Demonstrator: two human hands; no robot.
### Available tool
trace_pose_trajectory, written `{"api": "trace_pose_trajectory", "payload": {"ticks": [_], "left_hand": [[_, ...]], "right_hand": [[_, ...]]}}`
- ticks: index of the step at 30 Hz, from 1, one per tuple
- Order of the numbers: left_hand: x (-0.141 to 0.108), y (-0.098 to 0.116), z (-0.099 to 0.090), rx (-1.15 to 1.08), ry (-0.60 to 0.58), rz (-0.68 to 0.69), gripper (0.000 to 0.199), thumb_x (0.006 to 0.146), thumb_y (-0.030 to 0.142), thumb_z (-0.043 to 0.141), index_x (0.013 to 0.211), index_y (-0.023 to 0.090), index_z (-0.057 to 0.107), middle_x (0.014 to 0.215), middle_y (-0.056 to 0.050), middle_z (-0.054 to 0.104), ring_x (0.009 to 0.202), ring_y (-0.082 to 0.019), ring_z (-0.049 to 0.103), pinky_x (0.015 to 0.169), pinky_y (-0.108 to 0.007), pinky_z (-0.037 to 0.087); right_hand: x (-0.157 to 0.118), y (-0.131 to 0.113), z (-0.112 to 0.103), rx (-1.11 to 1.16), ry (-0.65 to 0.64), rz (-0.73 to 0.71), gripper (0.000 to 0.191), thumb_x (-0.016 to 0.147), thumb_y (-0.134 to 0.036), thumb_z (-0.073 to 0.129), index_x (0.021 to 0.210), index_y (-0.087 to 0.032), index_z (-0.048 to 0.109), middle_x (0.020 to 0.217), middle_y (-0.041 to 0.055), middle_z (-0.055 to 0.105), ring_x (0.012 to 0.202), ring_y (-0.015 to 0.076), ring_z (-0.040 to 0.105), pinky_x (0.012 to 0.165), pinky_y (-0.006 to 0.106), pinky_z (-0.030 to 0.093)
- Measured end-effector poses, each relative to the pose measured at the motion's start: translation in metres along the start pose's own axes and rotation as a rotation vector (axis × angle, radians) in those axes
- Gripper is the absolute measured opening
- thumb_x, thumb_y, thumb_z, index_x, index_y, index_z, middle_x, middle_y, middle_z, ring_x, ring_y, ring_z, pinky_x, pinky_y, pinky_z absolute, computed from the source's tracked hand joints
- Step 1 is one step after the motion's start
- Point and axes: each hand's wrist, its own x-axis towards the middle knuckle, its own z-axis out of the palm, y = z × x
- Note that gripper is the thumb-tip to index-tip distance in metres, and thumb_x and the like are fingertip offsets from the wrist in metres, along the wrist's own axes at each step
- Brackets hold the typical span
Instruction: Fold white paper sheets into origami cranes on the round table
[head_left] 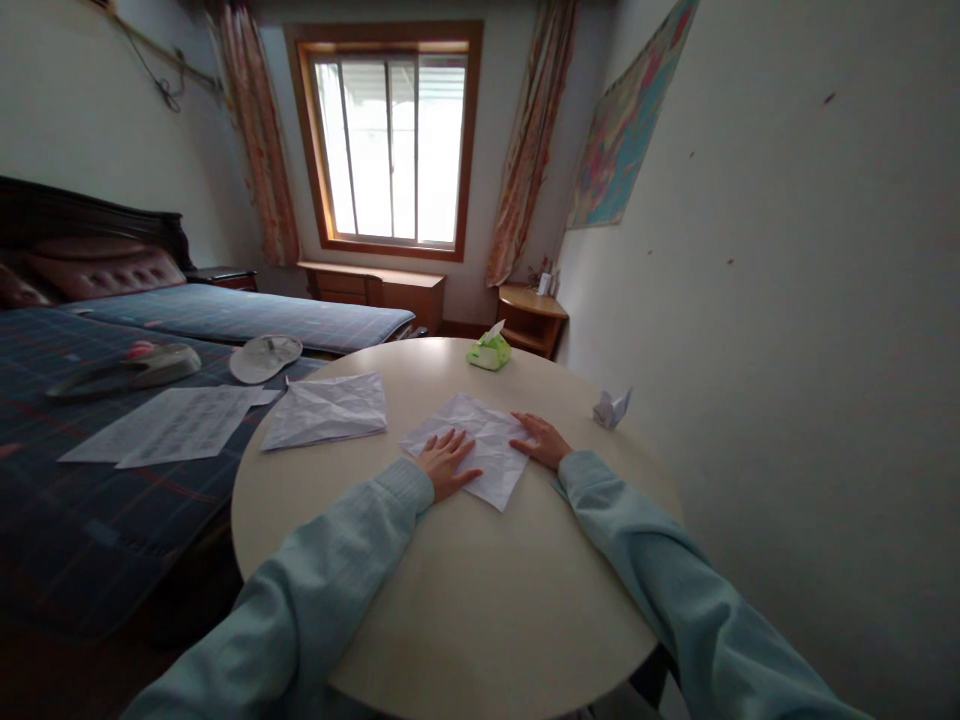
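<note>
A creased white sheet of paper (491, 485) lies turned like a diamond on the round table (487, 610). Across its left part my left hand (448, 464) rests flat, fingers spread. My right hand (541, 440) touches the sheet's right edge, its fingers stretched out and apart. Neither hand grips anything. To the left of the sheet sits a stack of creased white papers (326, 408). Beyond my right hand, near the table's right edge, stands a small folded paper shape (612, 408).
A green tissue pack (489, 350) sits at the table's far edge. On the left, a bed (45, 480) holds printed sheets (176, 425), a white cap (265, 358) and a grey bag-like item (142, 368). A white wall (810, 380) runs close along the right.
</note>
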Motion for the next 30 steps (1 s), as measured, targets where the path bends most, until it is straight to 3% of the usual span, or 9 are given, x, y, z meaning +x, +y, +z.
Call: {"api": "trace_pose_trajectory", "payload": {"ticks": [7, 12, 15, 20, 25, 28, 30], "left_hand": [[-0.001, 0.0, -0.001, -0.002, 0.003, -0.004, 0.062, 0.07, 0.06, 0.016, 0.122, 0.026, 0.022, 0.131, -0.003, 0.016, 0.12, -0.022, 0.008, 0.095, -0.042, 0.011], [-0.002, -0.002, 0.002, -0.014, 0.013, 0.019, 0.061, 0.07, 0.06, 0.019, 0.121, 0.027, 0.023, 0.13, -0.002, 0.018, 0.119, -0.022, 0.011, 0.094, -0.043, 0.014], [0.0, -0.005, 0.003, -0.014, 0.06, 0.029, 0.051, 0.074, 0.054, 0.022, 0.117, 0.029, 0.031, 0.127, -0.001, 0.027, 0.117, -0.021, 0.019, 0.093, -0.042, 0.019], [0.006, -0.01, 0.001, -0.047, 0.178, 0.062, 0.035, 0.076, 0.039, 0.032, 0.106, 0.024, 0.043, 0.112, -0.001, 0.046, 0.105, -0.015, 0.038, 0.089, -0.03, 0.03], [0.009, -0.018, -0.002, -0.001, 0.325, -0.163, 0.059, 0.065, 0.043, 0.048, 0.115, 0.017, 0.032, 0.12, -0.008, 0.037, 0.11, -0.021, 0.031, 0.092, -0.035, 0.025], [0.01, -0.028, -0.003, 0.018, 0.392, -0.31, 0.076, 0.057, 0.05, 0.052, 0.118, 0.012, 0.026, 0.123, -0.014, 0.03, 0.113, -0.027, 0.025, 0.092, -0.04, 0.021], [0.01, -0.036, -0.005, 0.005, 0.412, -0.327, 0.082, 0.054, 0.05, 0.055, 0.119, 0.011, 0.023, 0.122, -0.015, 0.031, 0.112, -0.027, 0.027, 0.092, -0.04, 0.022]], "right_hand": [[0.0, 0.0, -0.004, 0.114, 0.021, -0.017, 0.061, 0.061, -0.044, 0.052, 0.113, -0.016, 0.039, 0.113, 0.0095, 0.045, 0.105, 0.0207, 0.04, 0.09, 0.037, 0.029], [0.0, -0.002, -0.005, 0.277, 0.07, 0.086, 0.064, 0.054, -0.039, 0.06, 0.111, -0.018, 0.04, 0.103, 0.0078, 0.051, 0.093, 0.0176, 0.048, 0.082, 0.033, 0.036], [0.002, -0.006, -0.006, 0.324, 0.104, 0.2, 0.067, 0.052, -0.037, 0.062, 0.111, -0.017, 0.038, 0.092, 0.0062, 0.054, 0.083, 0.0148, 0.051, 0.075, 0.029, 0.04], [0.007, -0.015, -0.009, 0.33, 0.038, 0.316, 0.067, 0.047, -0.032, 0.065, 0.107, -0.012, 0.044, 0.082, 0.0046, 0.055, 0.072, 0.0135, 0.051, 0.067, 0.025, 0.041], [0.006, -0.023, -0.012, 0.421, -0.056, 0.256, 0.036, 0.052, -0.03, 0.061, 0.083, -0.012, 0.058, 0.068, 0.0014, 0.057, 0.062, 0.0121, 0.05, 0.056, 0.022, 0.039], [0.003, -0.022, -0.011, 0.478, -0.057, 0.239, 0.03, 0.053, -0.03, 0.059, 0.077, -0.011, 0.059, 0.06, 0.0, 0.056, 0.055, 0.0105, 0.048, 0.05, 0.02, 0.037], [0.001, -0.019, -0.009, 0.502, -0.043, 0.222, 0.027, 0.053, -0.029, 0.058, 0.074, -0.012, 0.059, 0.058, -0.001, 0.055, 0.053, 0.0096, 0.047, 0.049, 0.02, 0.036]]}}
